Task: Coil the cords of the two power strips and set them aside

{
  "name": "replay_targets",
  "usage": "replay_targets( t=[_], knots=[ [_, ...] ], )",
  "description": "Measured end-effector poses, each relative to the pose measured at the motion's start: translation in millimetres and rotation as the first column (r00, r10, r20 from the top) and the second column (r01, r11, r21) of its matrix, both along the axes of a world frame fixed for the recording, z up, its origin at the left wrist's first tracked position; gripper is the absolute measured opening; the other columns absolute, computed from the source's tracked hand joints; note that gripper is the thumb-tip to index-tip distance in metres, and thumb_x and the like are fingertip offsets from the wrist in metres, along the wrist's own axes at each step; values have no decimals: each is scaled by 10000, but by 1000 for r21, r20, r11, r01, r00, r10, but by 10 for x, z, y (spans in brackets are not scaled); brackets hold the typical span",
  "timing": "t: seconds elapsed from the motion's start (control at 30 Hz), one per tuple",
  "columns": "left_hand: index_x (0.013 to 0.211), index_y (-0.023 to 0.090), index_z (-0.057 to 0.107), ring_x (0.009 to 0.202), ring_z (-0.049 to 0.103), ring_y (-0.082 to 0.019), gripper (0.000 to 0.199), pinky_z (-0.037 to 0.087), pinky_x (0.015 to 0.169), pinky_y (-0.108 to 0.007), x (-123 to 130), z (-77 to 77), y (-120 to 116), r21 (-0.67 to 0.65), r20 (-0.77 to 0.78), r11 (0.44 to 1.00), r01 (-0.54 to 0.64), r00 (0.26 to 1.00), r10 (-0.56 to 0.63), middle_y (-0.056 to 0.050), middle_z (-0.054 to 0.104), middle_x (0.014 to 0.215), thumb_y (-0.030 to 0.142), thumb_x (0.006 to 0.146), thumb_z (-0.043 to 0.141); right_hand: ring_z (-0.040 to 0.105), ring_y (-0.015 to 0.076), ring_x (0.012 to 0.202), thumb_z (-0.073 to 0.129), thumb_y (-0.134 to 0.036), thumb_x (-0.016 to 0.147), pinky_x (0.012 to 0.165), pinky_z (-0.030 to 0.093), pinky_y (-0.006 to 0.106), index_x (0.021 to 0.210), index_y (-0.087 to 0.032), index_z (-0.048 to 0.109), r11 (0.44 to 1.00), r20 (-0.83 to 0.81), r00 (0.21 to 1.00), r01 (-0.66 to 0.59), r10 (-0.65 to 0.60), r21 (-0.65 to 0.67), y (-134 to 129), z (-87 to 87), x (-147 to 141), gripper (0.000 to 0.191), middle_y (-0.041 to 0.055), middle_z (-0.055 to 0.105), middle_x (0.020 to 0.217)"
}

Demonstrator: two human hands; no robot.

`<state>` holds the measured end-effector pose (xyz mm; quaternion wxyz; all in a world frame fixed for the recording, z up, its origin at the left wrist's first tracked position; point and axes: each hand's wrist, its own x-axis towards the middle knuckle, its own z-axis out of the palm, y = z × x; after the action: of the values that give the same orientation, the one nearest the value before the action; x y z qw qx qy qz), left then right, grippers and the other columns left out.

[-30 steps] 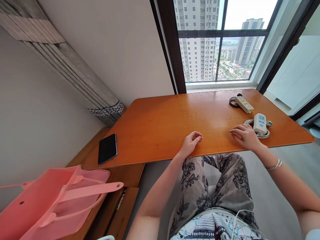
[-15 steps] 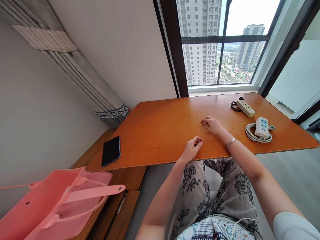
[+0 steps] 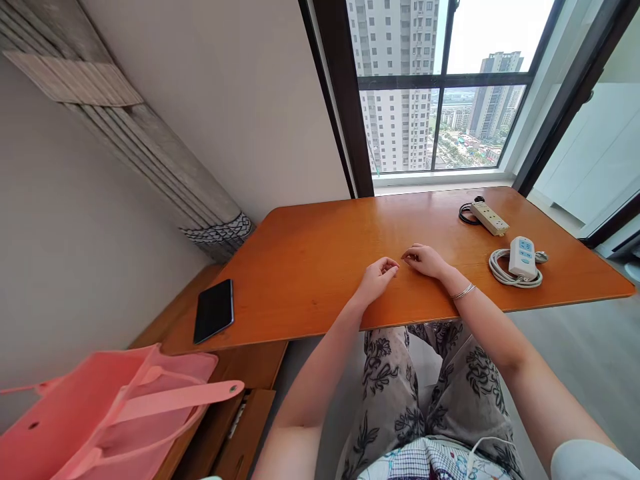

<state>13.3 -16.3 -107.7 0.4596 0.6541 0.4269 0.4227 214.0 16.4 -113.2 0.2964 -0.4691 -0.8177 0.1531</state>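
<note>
Just above the orange-brown wooden table (image 3: 300,267), my left hand (image 3: 379,277) is loosely curled, with a small gap between thumb and fingers and nothing seen in it. A short way to its right, my right hand (image 3: 424,259) has its fingers loosely bent and pointing left, also holding nothing visible. The two hands are close together but apart. Nearest to my right hand lies a white power strip (image 3: 523,258) with its grey cord coiled around it. Behind that sits a cream power strip (image 3: 490,218) with a black cord. A black tablet (image 3: 214,311) lies at the table's left end.
An open pink bag (image 3: 100,407) stands at the lower left on a wooden surface (image 3: 260,363). A grey curtain (image 3: 185,180) hangs along the left wall. Beyond the table's far edge is a window (image 3: 400,133). My legs are under the near edge.
My left hand has moved forward and slightly left, farther over the table. My right hand has come slightly nearer to me. The view has shifted a little.
</note>
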Motion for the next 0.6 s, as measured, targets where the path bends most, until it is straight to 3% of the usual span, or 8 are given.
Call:
replay_targets(
  t=[0.13, 0.23, 0.4, 0.6],
  knots=[
    [747, 197, 635, 644, 571, -164, 98, 439, 638, -289, -81, 62, 337, 59, -88, 992, -112, 989, 117, -3, 607, 651, 295, 750, 637, 600, 135, 740, 597, -163, 891, 704, 462, 247, 982, -182, 763, 999, 40, 999, 9, -8, -31, -21, 19, 5, 190, 54, 679, 886],
    [764, 204, 631, 596, 512, -145, 94, 393, 599, -279, -164, -5, 469, 172, -145, 965, -198, 964, 223, 3, 600, 664, 298, 769, 619, 613, 141, 756, 593, -165, 894, 723, 472, 260, 980, -187, 762, 999, 48, 999, 4, -2, -45, -31, 22, 13, 190, 58, 700, 917],
    [817, 209, 625, 590, 473, -135, 145, 361, 586, -267, -293, -165, 482, 202, -72, 936, -288, 949, 307, 2, 574, 697, 348, 785, 597, 634, 155, 776, 590, -135, 878, 742, 486, 276, 972, -178, 758, 998, 72, 997, -34, 39, -62, -44, 24, 9, 197, 66, 729, 941],
    [840, 202, 623, 575, 457, -124, 159, 345, 562, -254, -311, -184, 468, 239, -67, 929, -281, 950, 305, 6, 545, 688, 349, 812, 571, 659, 166, 809, 596, -131, 878, 758, 492, 273, 985, -167, 758, 997, 103, 994, -37, 44, -67, -44, 19, 13, 198, 70, 748, 958]
  ],
)
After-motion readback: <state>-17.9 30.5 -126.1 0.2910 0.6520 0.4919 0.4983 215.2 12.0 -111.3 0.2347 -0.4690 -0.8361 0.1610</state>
